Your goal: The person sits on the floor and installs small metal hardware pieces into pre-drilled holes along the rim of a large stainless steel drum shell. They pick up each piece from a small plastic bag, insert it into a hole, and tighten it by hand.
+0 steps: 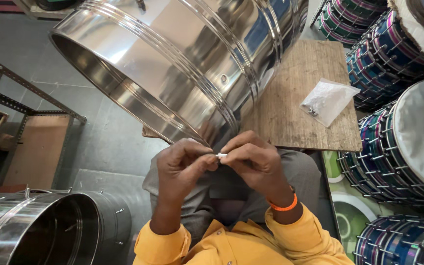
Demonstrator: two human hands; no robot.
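Hands (222,162) pinching small fastener (220,155) — steel drum shell (172,64) ahead

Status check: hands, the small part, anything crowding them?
Left hand and right hand both pinch small white part. Steel drum shell just above. Nothing between.

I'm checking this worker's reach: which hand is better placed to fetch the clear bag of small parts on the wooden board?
Probably the right hand: the clear bag lies on the wooden board on that side, while the left hand sits farther off.
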